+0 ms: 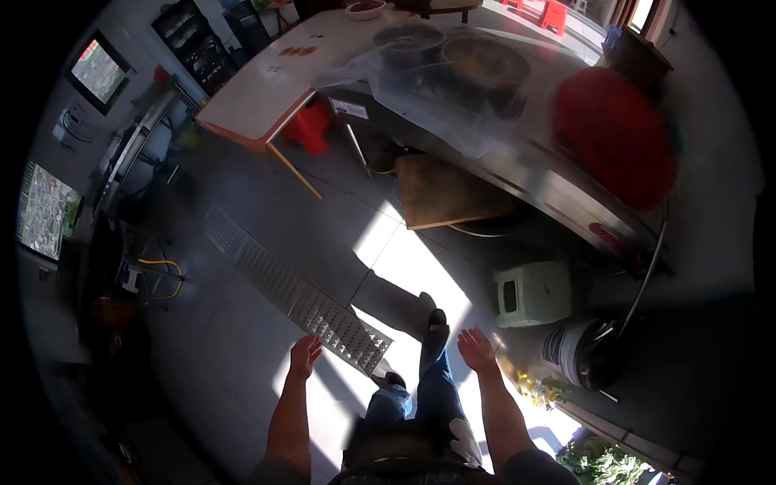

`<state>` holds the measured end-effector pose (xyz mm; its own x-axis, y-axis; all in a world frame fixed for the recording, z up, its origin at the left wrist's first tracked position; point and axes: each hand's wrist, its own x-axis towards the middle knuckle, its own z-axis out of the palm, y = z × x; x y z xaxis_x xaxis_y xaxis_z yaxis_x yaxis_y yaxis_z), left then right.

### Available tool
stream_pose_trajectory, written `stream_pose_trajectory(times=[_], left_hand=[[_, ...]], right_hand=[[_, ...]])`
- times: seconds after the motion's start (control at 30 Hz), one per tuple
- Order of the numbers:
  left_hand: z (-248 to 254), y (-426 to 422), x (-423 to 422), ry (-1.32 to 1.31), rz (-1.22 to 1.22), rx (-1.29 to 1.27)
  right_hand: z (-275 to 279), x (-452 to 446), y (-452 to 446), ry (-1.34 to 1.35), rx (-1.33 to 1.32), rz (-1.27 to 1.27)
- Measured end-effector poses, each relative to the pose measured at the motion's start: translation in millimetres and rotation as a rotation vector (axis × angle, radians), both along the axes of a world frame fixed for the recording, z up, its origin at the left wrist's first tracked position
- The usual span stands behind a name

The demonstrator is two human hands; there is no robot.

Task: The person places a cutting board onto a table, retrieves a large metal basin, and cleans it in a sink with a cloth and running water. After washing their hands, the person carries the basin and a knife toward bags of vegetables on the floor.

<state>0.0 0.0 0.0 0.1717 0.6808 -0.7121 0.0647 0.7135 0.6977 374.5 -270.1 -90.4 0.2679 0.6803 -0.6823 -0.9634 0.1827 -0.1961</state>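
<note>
My left hand [305,356] hangs in the air over the floor, its fingers apart and nothing in it. It is nearest to the perforated metal drain cover [295,295] set in the floor. My right hand [476,349] is held out on the other side of my legs, also with fingers stretched and holding nothing. Closest to that hand is a pale green plastic stool [533,293], a little apart from it. Between my arms show my blue jeans [436,388] and dark shoes, one foot ahead of the other.
Ahead stands a metal counter [541,190] partly under a clear plastic sheet [436,105], with a large red round object [614,137] on it. A wooden board [449,194] leans beneath. A table [250,101], red stool [307,129] and bucket [566,353] stand around.
</note>
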Motion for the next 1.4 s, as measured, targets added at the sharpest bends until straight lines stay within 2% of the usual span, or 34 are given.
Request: stream_pose_trajectory(times=[0.07, 0.1, 0.13, 0.17, 0.2, 0.23, 0.3, 0.43, 0.47, 0.53, 0.67, 0.77, 0.87, 0.97, 1.03, 1.1, 1.17, 1.23, 1.27, 1.3, 1.37, 1.4], left_hand=[[12, 10, 68, -0.194, -0.008, 0.044], [-27, 39, 128, -0.137, -0.055, -0.079], [-24, 105, 183, -0.18, -0.112, -0.005], [-23, 126, 215, -0.189, -0.167, -0.001], [-33, 110, 234, -0.166, -0.2, -0.081], [-35, 131, 267, -0.172, -0.222, -0.086], [-61, 95, 297, -0.162, -0.274, -0.244], [-84, 73, 296, -0.171, -0.174, -0.418], [-90, 67, 291, -0.193, -0.098, -0.466], [-96, 67, 274, -0.068, -0.116, -0.512], [-97, 90, 252, -0.03, -0.025, -0.58], [-99, 117, 240, -0.051, -0.011, -0.477], [-107, 155, 236, -0.156, -0.027, -0.407], [-91, 196, 261, -0.286, -0.097, -0.345], [-88, 207, 280, -0.448, -0.157, -0.312], [-87, 210, 302, -0.502, -0.129, -0.381], [-57, 202, 329, -0.679, -0.057, -0.57], [-25, 188, 346, -0.907, -0.107, -0.625], [-19, 179, 335, -0.675, -0.011, -0.627], [-35, 153, 311, -0.606, -0.019, -0.506], [11, 124, 279, -0.67, 0.062, -0.574], [26, 108, 261, -0.843, 0.011, -0.556]], right_hand=[[5, 21, 10, 0.018, 0.022, -0.038], [-31, 46, 35, 0.073, -0.032, -0.046], [-34, 83, 137, 0.053, -0.086, -0.024], [-31, 102, 192, 0.067, -0.208, -0.007], [-51, 104, 201, 0.036, -0.191, -0.007], [-61, 129, 260, 0.023, -0.157, 0.007], [-71, 155, 286, 0.03, -0.252, 0.034], [-133, 168, 375, 0.009, -0.272, 0.05], [-138, 175, 386, 0.017, -0.231, 0.013], [-153, 171, 404, 0.119, -0.247, -0.141], [-157, 168, 412, 0.087, -0.183, -0.256], [-152, 163, 397, 0.011, -0.041, -0.302], [-114, 158, 388, -0.173, 0.019, -0.404], [-62, 161, 378, -0.161, 0.084, -0.465], [-17, 157, 364, -0.213, 0.011, -0.434], [22, 138, 345, -0.215, -0.045, -0.418], [60, 113, 319, -0.199, -0.103, -0.436], [95, 84, 289, -0.248, -0.183, -0.406], [116, 70, 279, -0.215, -0.176, -0.333], [136, 60, 267, -0.187, -0.168, -0.254], [176, 55, 247, -0.119, -0.246, -0.162], [194, 59, 241, -0.068, -0.223, -0.118]])
